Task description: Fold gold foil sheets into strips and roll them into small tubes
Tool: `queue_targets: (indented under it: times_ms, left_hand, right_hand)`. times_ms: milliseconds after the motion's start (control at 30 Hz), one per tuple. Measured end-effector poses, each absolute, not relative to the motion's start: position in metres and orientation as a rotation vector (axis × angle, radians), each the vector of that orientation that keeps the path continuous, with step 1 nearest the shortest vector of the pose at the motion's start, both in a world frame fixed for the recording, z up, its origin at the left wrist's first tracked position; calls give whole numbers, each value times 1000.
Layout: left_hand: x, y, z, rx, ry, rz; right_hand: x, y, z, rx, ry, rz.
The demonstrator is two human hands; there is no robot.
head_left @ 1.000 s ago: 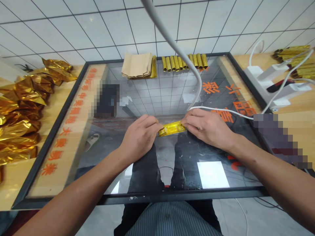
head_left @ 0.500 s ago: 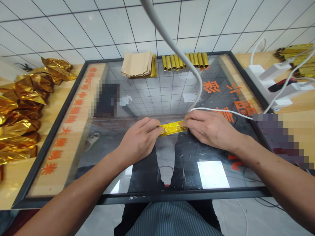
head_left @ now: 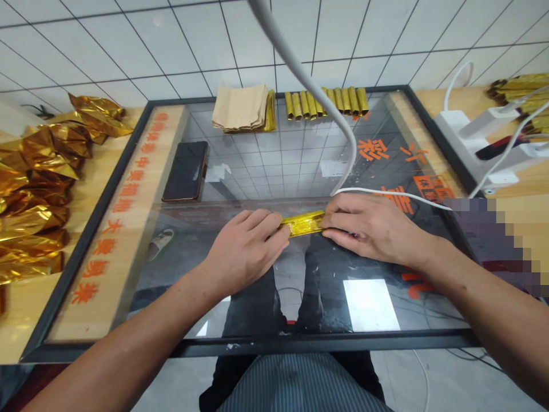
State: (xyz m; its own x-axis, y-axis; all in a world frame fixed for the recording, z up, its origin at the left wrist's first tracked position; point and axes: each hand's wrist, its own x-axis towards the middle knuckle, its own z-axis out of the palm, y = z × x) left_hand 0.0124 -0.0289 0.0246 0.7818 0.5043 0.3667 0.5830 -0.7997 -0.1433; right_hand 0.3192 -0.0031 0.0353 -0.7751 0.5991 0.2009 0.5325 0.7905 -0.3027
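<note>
A narrow strip of shiny gold foil paper (head_left: 303,224) lies across the middle of the glass tabletop, between my two hands. My left hand (head_left: 249,243) is closed on its left end, fingers curled and pressed together. At the right end, my right hand (head_left: 364,226) pinches the foil with thumb and fingertips. Both ends of the strip are hidden under the fingers, and its middle shows creased. Toward the back edge stands a row of gold foil tubes (head_left: 341,102), beside a stack of brown paper sheets (head_left: 240,107) with gold foil sheets at its side.
A dark phone (head_left: 185,171) rests on the glass at left. Folded gold foil pieces (head_left: 38,183) heap up along the left side. A thick white cable (head_left: 343,126) arches down behind my right hand. White power strips (head_left: 467,137) and more gold rolls sit at the right.
Both hands have shifted slightly on the foil strip. The fingers of my right hand now cover its end from above, and the strip looks narrower and more folded.
</note>
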Motion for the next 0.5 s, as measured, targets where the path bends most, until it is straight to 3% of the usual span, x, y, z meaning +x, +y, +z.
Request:
queue_targets:
  times_ms: [300, 500]
  left_hand:
    - [15, -32, 22, -2733, -741, -496]
    - [18, -32, 12, -2850, -1123, -786]
  right_hand:
    - [315, -5, 33, -758, -2699, 154]
    - [309, -6, 24, -873, -2563, 272]
